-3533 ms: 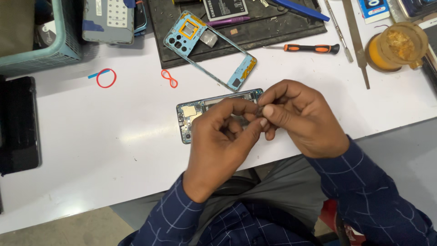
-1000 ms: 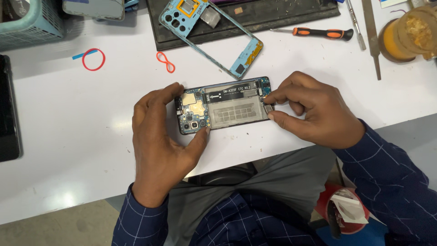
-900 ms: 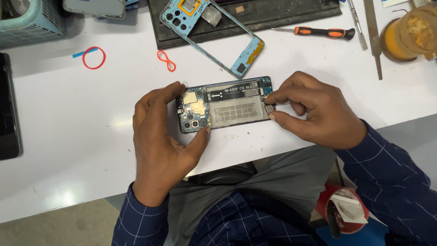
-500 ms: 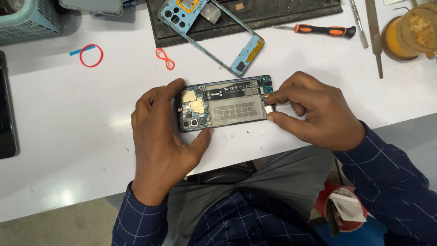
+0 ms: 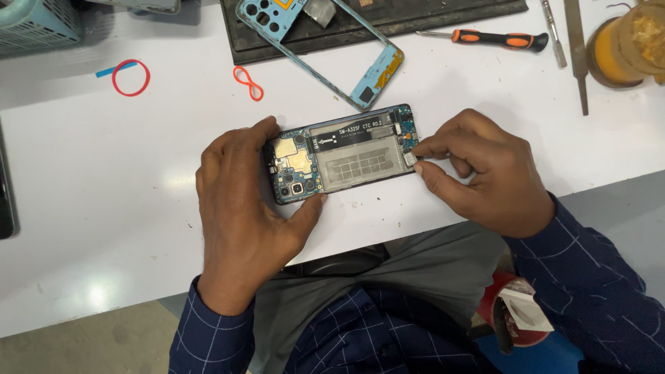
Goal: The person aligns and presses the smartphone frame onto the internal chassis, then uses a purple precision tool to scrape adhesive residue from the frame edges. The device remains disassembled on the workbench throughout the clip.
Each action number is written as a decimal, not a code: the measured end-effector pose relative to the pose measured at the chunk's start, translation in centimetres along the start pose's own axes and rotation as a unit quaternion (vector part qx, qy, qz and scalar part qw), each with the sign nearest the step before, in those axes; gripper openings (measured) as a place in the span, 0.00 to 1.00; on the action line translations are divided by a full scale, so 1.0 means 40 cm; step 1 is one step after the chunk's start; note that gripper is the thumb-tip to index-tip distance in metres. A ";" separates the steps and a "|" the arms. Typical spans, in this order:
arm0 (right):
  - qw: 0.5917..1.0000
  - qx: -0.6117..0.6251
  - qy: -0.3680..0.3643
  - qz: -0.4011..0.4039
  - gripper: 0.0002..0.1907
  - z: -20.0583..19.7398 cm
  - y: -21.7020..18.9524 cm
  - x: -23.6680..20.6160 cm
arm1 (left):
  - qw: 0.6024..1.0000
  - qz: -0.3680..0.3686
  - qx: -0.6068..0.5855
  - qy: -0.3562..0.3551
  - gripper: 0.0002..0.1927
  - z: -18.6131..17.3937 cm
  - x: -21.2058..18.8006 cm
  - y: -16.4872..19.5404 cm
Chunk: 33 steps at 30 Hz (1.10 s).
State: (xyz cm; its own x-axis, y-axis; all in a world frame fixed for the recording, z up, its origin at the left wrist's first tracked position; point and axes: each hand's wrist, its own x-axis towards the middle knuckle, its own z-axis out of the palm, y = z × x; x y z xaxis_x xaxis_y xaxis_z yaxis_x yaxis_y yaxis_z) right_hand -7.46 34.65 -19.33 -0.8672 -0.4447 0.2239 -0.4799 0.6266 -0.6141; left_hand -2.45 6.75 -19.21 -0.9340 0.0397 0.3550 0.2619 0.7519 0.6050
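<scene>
The opened blue-edged phone body with bare circuit board (image 5: 343, 152) lies flat on the white worktop (image 5: 125, 208), near its front edge. The left hand (image 5: 242, 208) clamps the phone's left end, thumb on the near edge and fingers curled over the far one. The right hand (image 5: 485, 173) pinches a small silver part (image 5: 410, 158) at the phone's right end between thumb and forefinger. Best to hold the body firmly down and keep the pinch light and square, so the part seats without bending.
</scene>
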 end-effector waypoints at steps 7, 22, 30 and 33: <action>0.999 -0.019 0.026 -0.009 0.09 0.016 -0.007 -0.005 | 1.000 0.004 0.004 0.000 0.40 0.003 -0.001 -0.007; 0.993 -0.087 0.068 -0.048 0.14 -0.029 -0.021 0.038 | 1.000 0.009 -0.002 0.008 0.41 0.000 0.003 -0.004; 0.963 -0.185 0.067 -0.182 0.36 -0.004 -0.023 0.238 | 1.000 -0.001 -0.015 0.016 0.45 -0.022 0.001 0.022; 0.964 -0.206 0.061 -0.155 0.41 0.034 -0.036 0.276 | 0.999 -0.019 -0.023 0.017 0.45 -0.029 -0.002 0.022</action>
State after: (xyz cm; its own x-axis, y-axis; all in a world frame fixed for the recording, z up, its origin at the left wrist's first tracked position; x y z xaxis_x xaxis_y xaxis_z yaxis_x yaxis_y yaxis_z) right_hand -16.15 27.97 -17.00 -0.6714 -0.5885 0.4504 -0.7084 0.6882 -0.1566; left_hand -1.87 6.65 -17.89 -0.9351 -0.0117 0.3542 0.2372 0.7220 0.6500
